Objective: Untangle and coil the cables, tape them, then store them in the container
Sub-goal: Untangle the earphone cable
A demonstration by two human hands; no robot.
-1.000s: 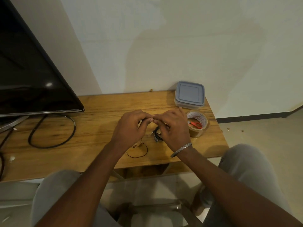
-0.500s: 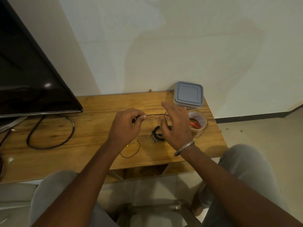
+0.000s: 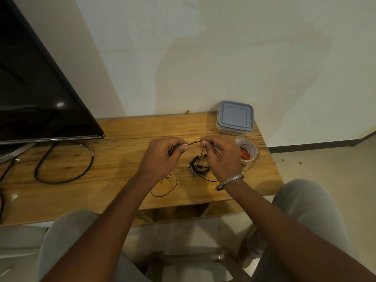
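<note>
Your left hand (image 3: 161,157) and your right hand (image 3: 220,157) are both raised just above the wooden table (image 3: 122,159), close together, with a short stretch of thin black cable (image 3: 194,142) pulled taut between them. On the left, your thumb and forefinger are pinched closed on the cable, the other fingers curled in beside them; what else sits in that fist cannot be told. On the right, the fingertips are likewise closed on the cable's other end, and more loops of it hang down from that hand toward the table. Under and between your hands lies the rest of the tangle (image 3: 200,166), a small dark bundle resting on the wood with a metal plug tip (it looks like an audio jack) poking out to its left. A separate thin dark wire (image 3: 164,188) curls in a loose loop on the table nearer you, partly hidden by your left forearm. The container (image 3: 235,118), a square box with a grey-blue lid still on it, sits at the table's far right corner against the wall. Just in front of it, and just right of your right hand, stands the roll of clear tape (image 3: 249,152), with something red (scissor handles, perhaps) lying inside its ring. A metal bangle (image 3: 228,181) circles your right wrist. At the far left a dark television (image 3: 36,94) stands on the table, its thick black cord (image 3: 67,163) looping across the wood.
</note>
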